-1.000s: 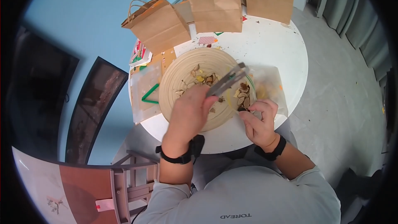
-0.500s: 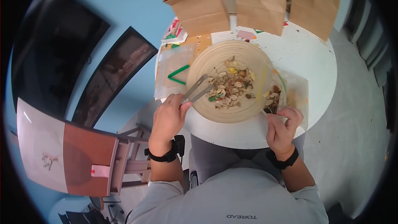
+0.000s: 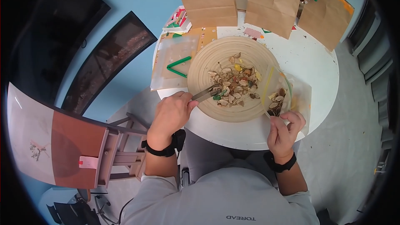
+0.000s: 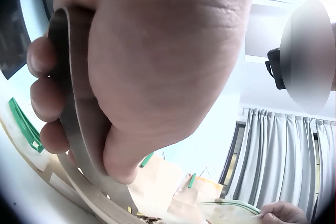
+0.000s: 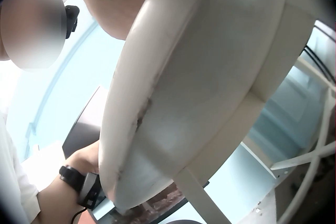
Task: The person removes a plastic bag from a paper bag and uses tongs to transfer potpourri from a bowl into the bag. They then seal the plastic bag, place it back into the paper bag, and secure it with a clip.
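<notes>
In the head view my left hand grips metal tongs at the near left of a round wooden plate. The tongs' tips reach into a pile of dried potpourri pieces, brown and beige with some yellow and green bits. The left wrist view shows my fingers and thumb wrapped around the bent metal strip of the tongs. On the plate's right side my right hand pinches the edge of a clear zip bag. Similar dried pieces lie inside the bag.
Brown paper bags stand along the back of the white round table. Left of the plate lie a translucent sheet and green strips. A small box sits behind them. Another clear bag lies at the right.
From beside the zip bag, my left hand has moved back left with the tongs. Their tips, spread half a second ago, are now closer together in the pile. My right hand keeps its pinch.
</notes>
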The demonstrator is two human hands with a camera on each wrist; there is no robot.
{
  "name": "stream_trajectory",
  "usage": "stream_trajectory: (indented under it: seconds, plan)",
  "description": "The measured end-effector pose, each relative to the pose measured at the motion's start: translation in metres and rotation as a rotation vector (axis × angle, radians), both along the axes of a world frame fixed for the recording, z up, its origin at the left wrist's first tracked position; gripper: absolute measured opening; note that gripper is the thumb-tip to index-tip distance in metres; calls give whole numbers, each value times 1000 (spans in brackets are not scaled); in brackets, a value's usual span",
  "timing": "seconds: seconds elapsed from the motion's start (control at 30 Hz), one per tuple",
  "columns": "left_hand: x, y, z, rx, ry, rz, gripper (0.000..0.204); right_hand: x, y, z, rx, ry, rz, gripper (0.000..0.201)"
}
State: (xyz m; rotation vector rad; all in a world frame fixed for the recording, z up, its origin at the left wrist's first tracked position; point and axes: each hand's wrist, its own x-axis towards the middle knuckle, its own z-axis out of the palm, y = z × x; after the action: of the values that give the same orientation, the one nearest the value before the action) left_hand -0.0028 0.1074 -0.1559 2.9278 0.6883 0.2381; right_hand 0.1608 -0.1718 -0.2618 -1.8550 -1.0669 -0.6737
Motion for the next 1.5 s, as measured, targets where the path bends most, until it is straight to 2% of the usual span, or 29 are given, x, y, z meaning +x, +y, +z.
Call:
stream_trajectory:
  seconds: [0.17, 0.33, 0.53, 0.67, 0.77, 0.87, 1.0, 1.03, 1.2, 1.5]
  plan:
    - [4, -1, -3, 9, -36, -28, 26, -1, 2, -1, -10, -1, -3, 28]
    - [19, -7, -2, -5, -240, -129, 23, -1, 3, 6, -22, -9, -3, 30]
    - [58, -47, 10, -133, -312, -346, 28, -1, 5, 3, -3, -22, -34, 28]
    - [74, -67, 6, -158, -268, -387, 34, -2, 4, 3, 10, -30, -79, 29]
    - [61, -49, 11, -141, -296, -304, 36, -3, 2, 1, 36, -41, -84, 31]
    - [25, -24, 21, -87, -230, -176, 37, -4, -1, 0, 47, -55, -81, 34]
    - [-16, -9, 28, -16, -10, -49, 38, -4, -3, -1, 11, -66, -55, 35]
    - [-20, -8, 28, -11, 11, -53, 38, -5, -3, 1, -20, -74, -53, 15]
    - [-18, -10, 16, -18, 77, -49, 36, -5, -2, -1, -41, -68, -40, 19]
    - [6, -6, -13, -40, -20, -68, 31, -4, -2, -3, -64, -56, -21, 23]
